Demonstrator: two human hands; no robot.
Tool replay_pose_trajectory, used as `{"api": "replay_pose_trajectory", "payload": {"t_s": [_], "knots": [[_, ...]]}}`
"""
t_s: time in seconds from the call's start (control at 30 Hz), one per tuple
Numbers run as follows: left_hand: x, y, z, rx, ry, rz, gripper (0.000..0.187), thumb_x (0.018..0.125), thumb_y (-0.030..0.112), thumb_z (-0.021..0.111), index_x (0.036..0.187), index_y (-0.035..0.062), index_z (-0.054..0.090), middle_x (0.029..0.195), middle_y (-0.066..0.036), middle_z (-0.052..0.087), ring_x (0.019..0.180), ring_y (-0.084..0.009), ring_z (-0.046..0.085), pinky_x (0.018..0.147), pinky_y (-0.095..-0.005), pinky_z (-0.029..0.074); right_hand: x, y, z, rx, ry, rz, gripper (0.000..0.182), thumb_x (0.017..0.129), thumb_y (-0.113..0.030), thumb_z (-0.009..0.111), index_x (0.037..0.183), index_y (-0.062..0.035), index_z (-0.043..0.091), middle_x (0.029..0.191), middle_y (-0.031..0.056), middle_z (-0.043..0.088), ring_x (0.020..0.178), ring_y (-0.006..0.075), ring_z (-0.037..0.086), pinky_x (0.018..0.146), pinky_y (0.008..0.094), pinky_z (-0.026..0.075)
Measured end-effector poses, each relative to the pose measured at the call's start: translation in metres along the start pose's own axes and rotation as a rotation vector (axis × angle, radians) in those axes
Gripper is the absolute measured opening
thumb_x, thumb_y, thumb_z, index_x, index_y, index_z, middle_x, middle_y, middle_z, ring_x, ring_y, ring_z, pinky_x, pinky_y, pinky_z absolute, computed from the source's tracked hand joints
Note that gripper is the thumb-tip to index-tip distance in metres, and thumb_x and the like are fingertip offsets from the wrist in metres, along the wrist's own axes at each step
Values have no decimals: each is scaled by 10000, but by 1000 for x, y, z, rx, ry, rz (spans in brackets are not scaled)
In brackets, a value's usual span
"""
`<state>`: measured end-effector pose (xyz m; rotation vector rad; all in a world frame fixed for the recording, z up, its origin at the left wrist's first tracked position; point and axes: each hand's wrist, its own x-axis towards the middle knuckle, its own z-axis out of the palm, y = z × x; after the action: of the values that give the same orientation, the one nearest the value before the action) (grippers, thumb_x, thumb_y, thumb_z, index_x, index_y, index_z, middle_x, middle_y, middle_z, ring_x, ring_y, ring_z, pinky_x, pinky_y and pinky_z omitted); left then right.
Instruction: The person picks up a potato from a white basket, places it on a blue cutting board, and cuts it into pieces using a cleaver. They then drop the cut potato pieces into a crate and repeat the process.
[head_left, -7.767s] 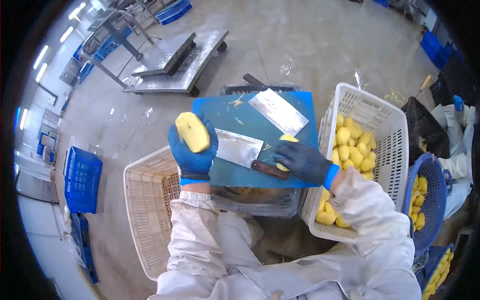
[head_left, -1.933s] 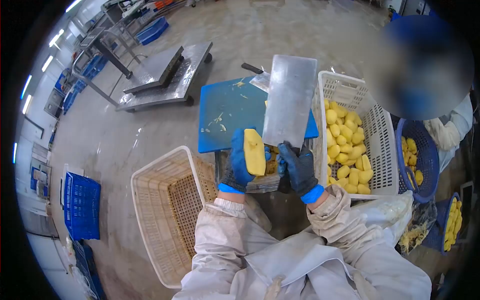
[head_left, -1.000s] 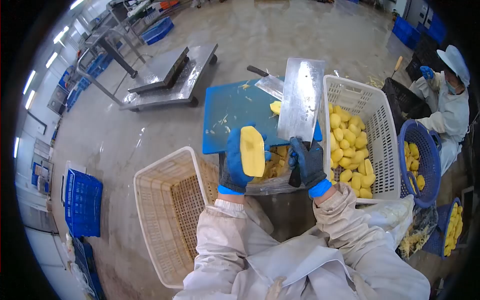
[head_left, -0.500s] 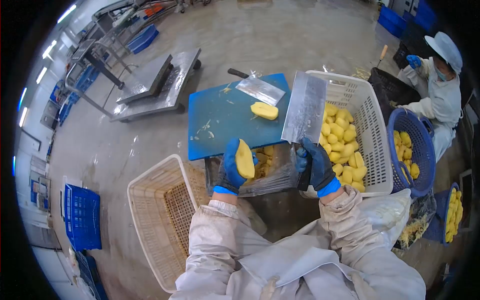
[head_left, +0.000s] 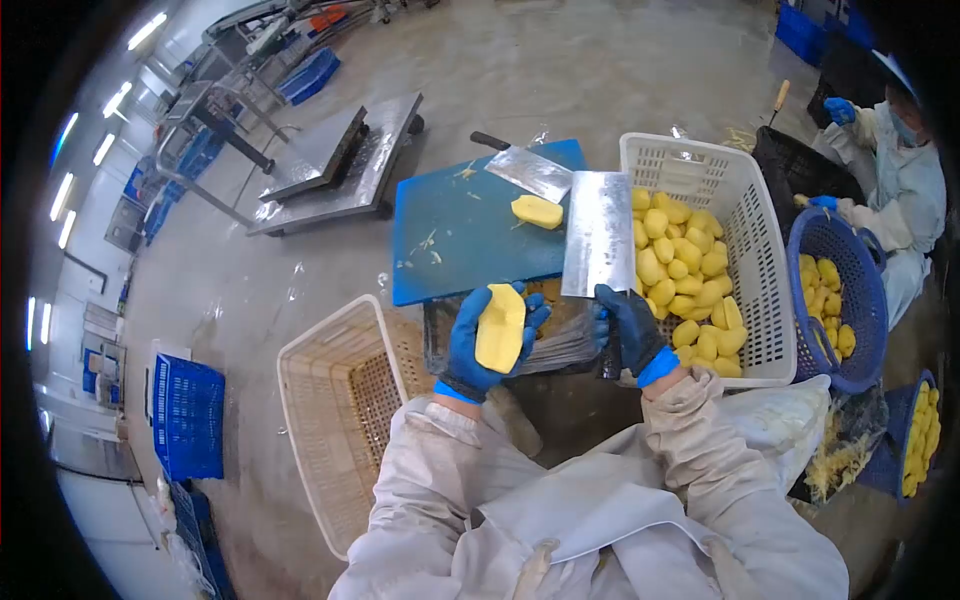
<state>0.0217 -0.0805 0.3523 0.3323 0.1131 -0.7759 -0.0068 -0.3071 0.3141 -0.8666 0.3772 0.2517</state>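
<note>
In the head view my left hand, in a blue glove, holds a peeled, cut potato with its flat yellow face turned up. My right hand, gloved too, is closed round the dark handle of a cleaver, whose broad blade points away from me. Beyond both hands lies a blue cutting board. On it rest another potato piece, a second cleaver and a few thin scraps. Below the board's near edge, a plastic-lined container is partly hidden by my hands.
A white basket of peeled potatoes stands right of the board. Further right are a blue basket with potatoes and a seated co-worker. A white crate stands at left, a platform cart behind it.
My left hand has turned the potato so its cut face shows more fully. The cleaver in my right hand has swung slightly left and stands more upright. The whole view has shifted a little.
</note>
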Motion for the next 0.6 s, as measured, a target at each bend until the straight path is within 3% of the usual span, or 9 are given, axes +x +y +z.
{"api": "replay_pose_trajectory", "payload": {"t_s": [0.03,0.1,0.17,0.3,0.4,0.43,0.47,0.53,0.6], "knots": [[-1,8,-12,6,5,7,415,873,333,515,1169,43,502,1221,-195,485,1189,-347,422,771,-372,496,0,1,-3,-42,26,-46,256,821,-284,628,679,-89,542,566,3,503,461,109,481,435,234,392],[-1,18,-37,1523,469,157,376,859,318,551,1114,44,526,1109,-180,545,1013,-282,557,708,-332,513,-10,-4,-8,-104,59,-49,239,818,-262,623,677,-85,546,577,8,513,461,111,482,441,234,387],[2,17,-31,1426,458,143,361,855,312,558,1095,43,534,1053,-157,553,958,-257,562,693,-320,508,-15,-15,-7,-317,106,-240,218,820,-249,616,705,-77,548,578,9,512,447,114,477,423,241,391],[10,12,-27,1039,419,5,306,840,290,585,1017,41,568,830,-61,583,739,-158,583,631,-273,491,-39,-31,-23,-147,180,-162,172,826,-235,617,841,-85,535,591,5,506,416,105,462,370,241,393],[49,-31,-19,915,243,29,294,857,289,566,1025,48,557,812,-39,569,731,-147,579,624,-261,483,-52,-45,-36,-121,221,-203,168,833,-232,613,863,-93,524,597,5,502,412,103,463,364,229,386],[68,-47,-33,840,150,2,325,861,267,557,1088,35,531,919,-90,570,815,-200,579,683,-304,494,-55,-50,-39,-96,236,-243,164,834,-230,611,858,-94,522,597,6,501,409,104,462,360,228,382],[88,-71,-54,1191,15,230,254,889,258,524,1056,68,544,901,-53,577,813,-137,580,696,-275,482,-59,-55,-42,-110,254,-270,160,837,-227,607,855,-93,523,592,8,497,402,105,454,357,227,378],[100,-86,-35,1156,-35,148,254,897,228,510,1095,70,533,929,-38,566,841,-113,561,731,-276,473,-71,-69,-41,-116,282,-288,156,840,-227,601,841,-93,522,581,9,494,399,105,452,357,228,378],[111,-86,-17,1207,104,338,250,884,220,514,1084,72,534,899,-40,563,775,-122,552,685,-279,472,-77,-76,-51,-126,285,-334,155,857,-220,579,797,-91,517,546,16,482,388,108,445,356,230,376]]}}
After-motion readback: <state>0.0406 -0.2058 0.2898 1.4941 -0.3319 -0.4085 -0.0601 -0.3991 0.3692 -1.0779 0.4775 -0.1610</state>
